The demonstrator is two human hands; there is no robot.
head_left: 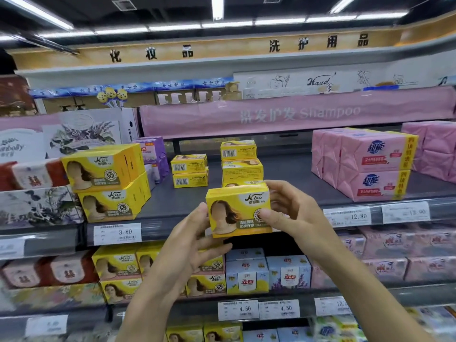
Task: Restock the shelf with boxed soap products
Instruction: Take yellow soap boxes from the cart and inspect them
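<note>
Both hands are on one yellow soap box [238,209], held up just in front of the front edge of the dark grey shelf [283,174], roughly mid-span. The left hand [190,240] cradles it, thumb on the left side and fingers underneath. The right hand [293,211] pinches the right end, thumb flat on the front and fingers wrapped behind. So both are clamped on the same box, close together.

The box is a squat cardboard brick with crisp corners and a slightly glossy print: bright yellow, a "Nice" logo top right, a picture of long wind-blown brown hair, an olive band with white characters and a round seal half under the thumb.

More of the same sit on the shelf: a two-high front stack [108,183] at the left front edge, and two rear stacks [189,171] [241,164] further back showing barcodes. Toward the right end are soft-looking pink wrapped packs [365,164] with crinkly folded ends and yellow side strips. A white price tag [117,234] reading 3.80 is clipped on the front rail at left. The shelf surface looks smooth and matte.
</note>
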